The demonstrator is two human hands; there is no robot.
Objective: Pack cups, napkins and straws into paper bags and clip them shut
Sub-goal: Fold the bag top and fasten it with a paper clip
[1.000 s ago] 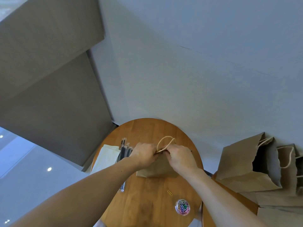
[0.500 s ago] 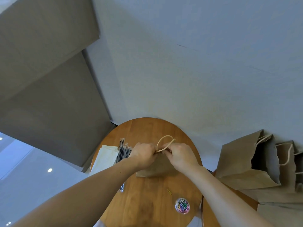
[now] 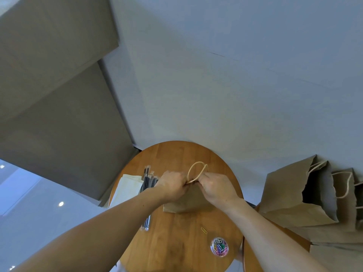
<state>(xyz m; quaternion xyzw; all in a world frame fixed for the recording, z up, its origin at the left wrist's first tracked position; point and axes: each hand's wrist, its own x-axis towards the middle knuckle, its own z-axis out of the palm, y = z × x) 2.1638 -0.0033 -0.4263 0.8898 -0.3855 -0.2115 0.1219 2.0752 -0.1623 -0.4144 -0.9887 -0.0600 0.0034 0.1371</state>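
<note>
Brown paper bag (image 3: 186, 203) on a round table (image 3: 176, 154), its top pinched together, with napkins, straws and clips around it.

The bag sits mid-table, its mouth gathered between the left hand (image 3: 171, 186) and the right hand (image 3: 216, 188), and its twine handle (image 3: 196, 169) loops up above the fingers. Just left of it lie black straws (image 3: 146, 185) in clear wrappers, partly over a stack of cream napkins (image 3: 127, 187) at the table's left edge. A yellow clip (image 3: 203, 230) lies loose in front of the bag. Nearer, a clear tub (image 3: 219, 247) holds coloured clips. More bags (image 3: 294, 193), mouths open, sit well apart to the right.
</note>
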